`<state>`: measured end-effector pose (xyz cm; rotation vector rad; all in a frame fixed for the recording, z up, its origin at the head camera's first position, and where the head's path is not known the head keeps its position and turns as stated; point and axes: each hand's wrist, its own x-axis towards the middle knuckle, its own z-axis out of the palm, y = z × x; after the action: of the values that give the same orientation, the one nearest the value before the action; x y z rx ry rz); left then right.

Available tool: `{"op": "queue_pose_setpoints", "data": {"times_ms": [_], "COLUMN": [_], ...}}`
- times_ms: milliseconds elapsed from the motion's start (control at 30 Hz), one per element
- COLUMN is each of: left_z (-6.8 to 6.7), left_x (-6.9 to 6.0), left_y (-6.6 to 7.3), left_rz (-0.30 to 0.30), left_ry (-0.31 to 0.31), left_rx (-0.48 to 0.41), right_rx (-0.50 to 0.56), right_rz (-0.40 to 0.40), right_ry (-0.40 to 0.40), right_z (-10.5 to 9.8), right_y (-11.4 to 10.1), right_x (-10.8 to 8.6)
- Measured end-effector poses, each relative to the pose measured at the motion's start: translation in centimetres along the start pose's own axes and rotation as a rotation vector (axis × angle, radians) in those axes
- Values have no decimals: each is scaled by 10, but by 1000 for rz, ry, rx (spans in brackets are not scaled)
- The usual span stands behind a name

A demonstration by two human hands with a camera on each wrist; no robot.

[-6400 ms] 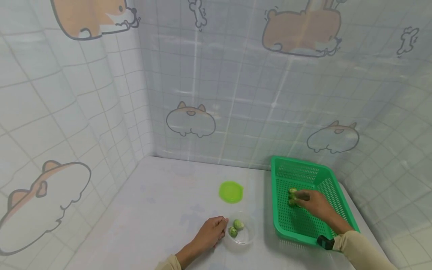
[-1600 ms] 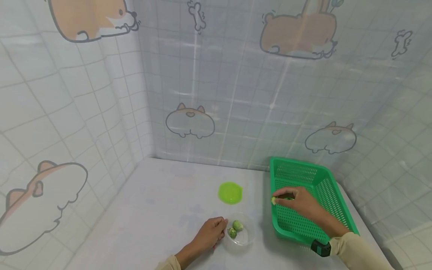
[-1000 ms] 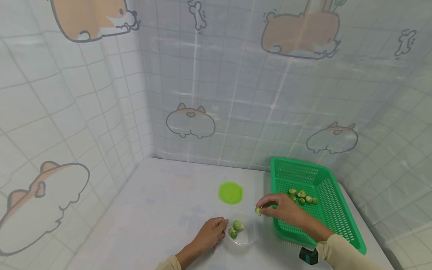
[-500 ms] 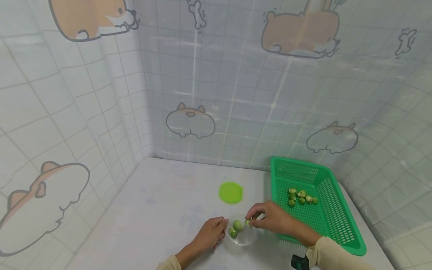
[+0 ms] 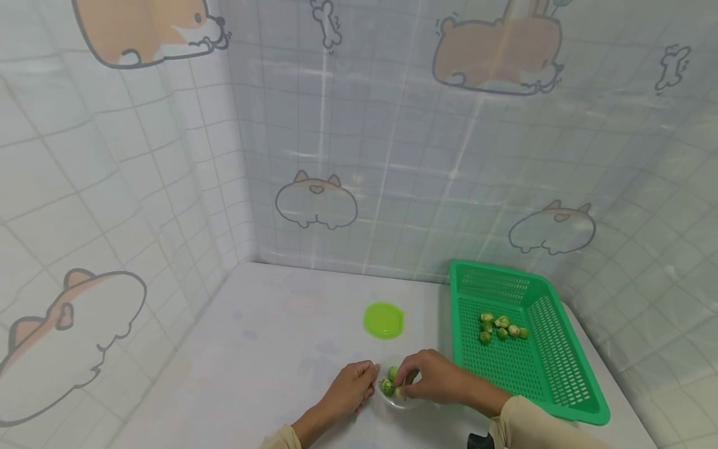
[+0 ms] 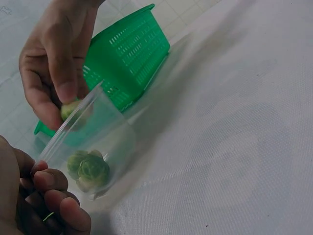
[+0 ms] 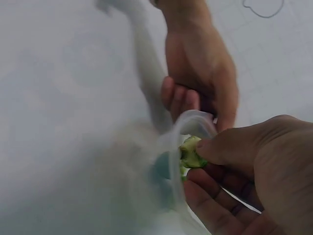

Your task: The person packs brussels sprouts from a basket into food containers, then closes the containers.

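Note:
A clear round plastic tub (image 6: 115,127) stands on the table with two Brussels sprouts (image 6: 92,170) at its bottom. My left hand (image 5: 350,388) pinches the tub's rim on its left side. Over the tub's mouth, my right hand (image 5: 434,377) pinches another Brussels sprout (image 7: 192,152) between thumb and fingers. In the left wrist view that held sprout (image 6: 70,109) shows just at the rim, above the two lower ones.
A green plastic basket (image 5: 457,299) stands at the right, with several Brussels sprouts (image 5: 502,322) on its floor. Behind the tub lies a lime-green lid (image 5: 384,320). Patterned sheeting (image 5: 404,156) walls in the white table (image 5: 269,324).
My right hand has lifted a Brussels sprout from the green basket and carried it left, over the tub. The left hand keeps its hold on the rim.

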<state>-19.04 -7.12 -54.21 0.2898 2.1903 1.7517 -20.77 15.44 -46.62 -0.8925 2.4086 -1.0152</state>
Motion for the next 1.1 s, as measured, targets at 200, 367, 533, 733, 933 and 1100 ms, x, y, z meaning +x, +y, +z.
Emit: {"op": "queue_pose_setpoints", "data": {"times_ms": [200, 367, 533, 733, 933, 1100], "left_z": [-1, -1, -1, -1, -1, -1], "left_x": [0, -1, -1, 1, 0, 0], "left_y": [1, 1, 1, 1, 1, 1], "left_rz": [-1, -8, -12, -12, -13, -7], "left_ry": [-9, -12, -8, -12, -10, -11], "left_rx": [-9, -24, -35, -35, -30, -23], "right_rx": [-22, -34, -68, -81, -55, -37], "right_rz": [-2, -17, -52, -40, -17, -4], "right_ry": [-6, -15, -29, -35, -42, -48], "right_z": [9, 13, 18, 19, 18, 18], "right_y": [2, 0, -2, 1, 0, -1], "right_x": [5, 8, 11, 12, 11, 10]}}
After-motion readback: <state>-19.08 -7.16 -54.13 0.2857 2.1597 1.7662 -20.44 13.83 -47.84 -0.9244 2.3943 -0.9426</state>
